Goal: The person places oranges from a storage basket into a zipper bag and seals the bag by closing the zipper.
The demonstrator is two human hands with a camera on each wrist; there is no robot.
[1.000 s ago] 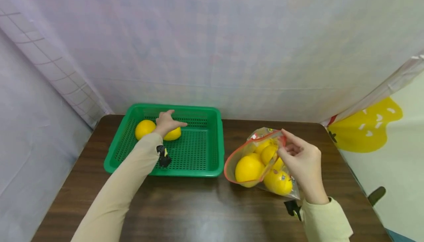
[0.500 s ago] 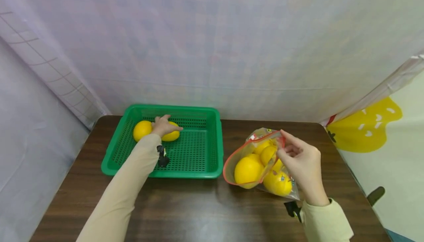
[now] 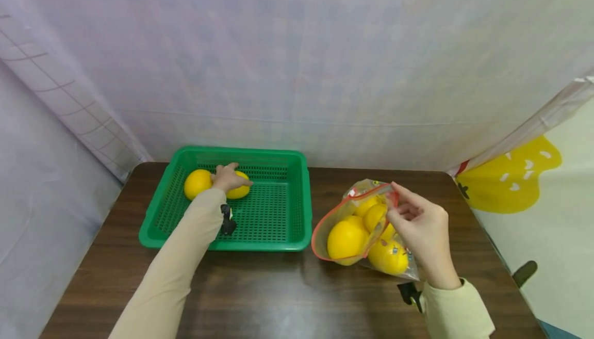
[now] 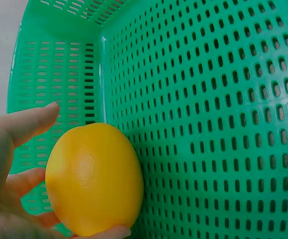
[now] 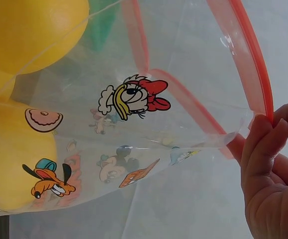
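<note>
In the head view my left hand (image 3: 226, 178) reaches into a green plastic basket (image 3: 310, 199) and spans a lemon (image 3: 238, 190). The left wrist view shows fingers curled along the left and lower sides of this lemon (image 4: 96, 179), while one upper digit stands apart from it. A second lemon (image 3: 197, 183) lies just left of the hand. My right hand (image 3: 424, 228) pinches the red-edged mouth of a clear zip bag (image 3: 320, 236), holding it partly spread. Several yellow fruits (image 3: 347, 238) fill the bag. Cartoon prints (image 5: 134, 97) show on its plastic in the right wrist view.
Basket and bag stand on a dark brown wooden table (image 3: 278, 292). A pale curtain (image 3: 297, 70) hangs behind the table's far edge. At the right, a white sheet carries a large yellow print (image 3: 510, 181).
My left hand has lowered onto the lemon, with its spread digits drawing in nearer to it. The basket sits slightly further left in view. My right hand keeps its pinch on the bag.
</note>
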